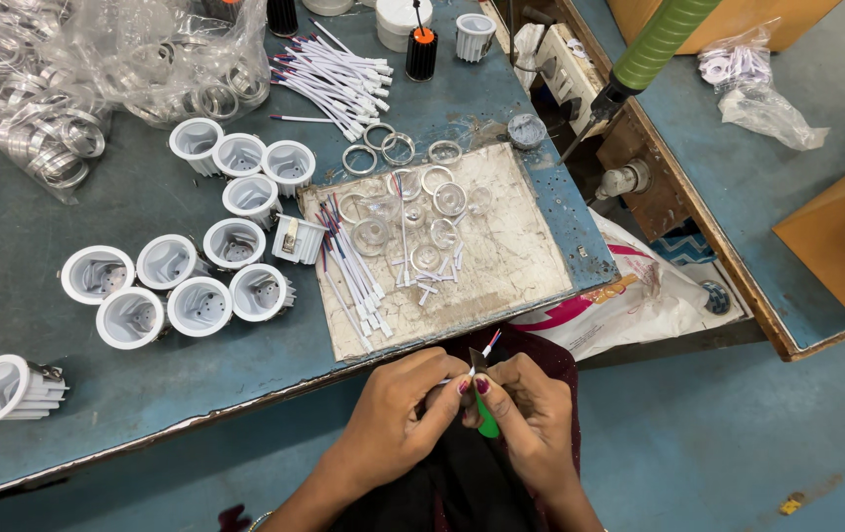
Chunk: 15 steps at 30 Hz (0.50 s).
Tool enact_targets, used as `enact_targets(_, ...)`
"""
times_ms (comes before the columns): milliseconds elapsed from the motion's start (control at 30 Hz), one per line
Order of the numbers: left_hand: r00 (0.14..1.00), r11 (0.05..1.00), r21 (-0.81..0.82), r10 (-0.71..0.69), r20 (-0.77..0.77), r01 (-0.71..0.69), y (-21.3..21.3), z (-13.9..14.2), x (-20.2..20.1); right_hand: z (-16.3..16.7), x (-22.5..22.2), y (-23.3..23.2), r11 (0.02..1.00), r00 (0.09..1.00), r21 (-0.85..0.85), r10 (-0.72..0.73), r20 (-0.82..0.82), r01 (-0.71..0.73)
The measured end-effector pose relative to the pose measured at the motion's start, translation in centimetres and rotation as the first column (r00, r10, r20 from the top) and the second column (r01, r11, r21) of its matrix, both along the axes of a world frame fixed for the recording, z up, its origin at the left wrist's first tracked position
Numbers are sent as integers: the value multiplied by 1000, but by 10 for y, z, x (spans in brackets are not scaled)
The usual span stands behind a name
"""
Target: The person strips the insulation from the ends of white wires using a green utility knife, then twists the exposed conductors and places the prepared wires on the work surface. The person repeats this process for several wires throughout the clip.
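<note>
Below the table's front edge, my left hand pinches a thin white lead with red and blue wire ends between its fingertips. My right hand meets it, closed around a small green-handled tool pressed to the lead. Both hands hover over my lap, just in front of a worn whitish work board lying on the blue table. On the board lie a bundle of similar white leads, several clear lenses and metal rings.
Several white round lamp housings cluster left of the board, one lying apart. Bags of metal rings fill the back left. More white leads lie behind. A green-handled tool hangs at right, cardboard boxes beyond.
</note>
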<state>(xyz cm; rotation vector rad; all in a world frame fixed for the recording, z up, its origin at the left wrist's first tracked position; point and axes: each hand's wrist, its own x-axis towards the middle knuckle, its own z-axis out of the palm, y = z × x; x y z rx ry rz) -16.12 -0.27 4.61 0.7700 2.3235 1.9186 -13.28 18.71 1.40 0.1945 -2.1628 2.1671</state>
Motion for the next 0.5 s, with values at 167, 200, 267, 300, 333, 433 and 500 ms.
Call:
enact_targets(167, 991, 1000, -4, 11, -130, -11, -1, -7, -5, 3, -8, 6, 996, 995, 13, 92, 27, -92)
enact_targets(200, 991, 1000, -5, 14, -133, -15, -1, -10, -5, 3, -10, 7, 995, 994, 16, 101, 30, -102)
enact_targets(267, 984, 998, -38, 33, -177, -40, -2, -19, -7, -1, -14, 8, 992, 992, 41, 113, 62, -116)
enact_targets(300, 979, 997, -54, 42, -199, -54, -3, -24, -8, -4, -16, 9, 991, 990, 53, 119, 79, -124)
enact_targets(333, 985, 996, -54, 68, -158, -77, -2, -30, -8, -9, -18, 9, 990, 985, 12, 136, 101, -138)
enact_targets(433, 979, 979, 5, 205, -24, -205, 2, -52, -13, -29, -36, 12, 986, 980, -97, 145, 139, -133)
enact_targets(500, 925, 918, 114, 370, 91, -379, 6, -68, -20, -47, -57, 16, 985, 986, -148, 105, 130, -85)
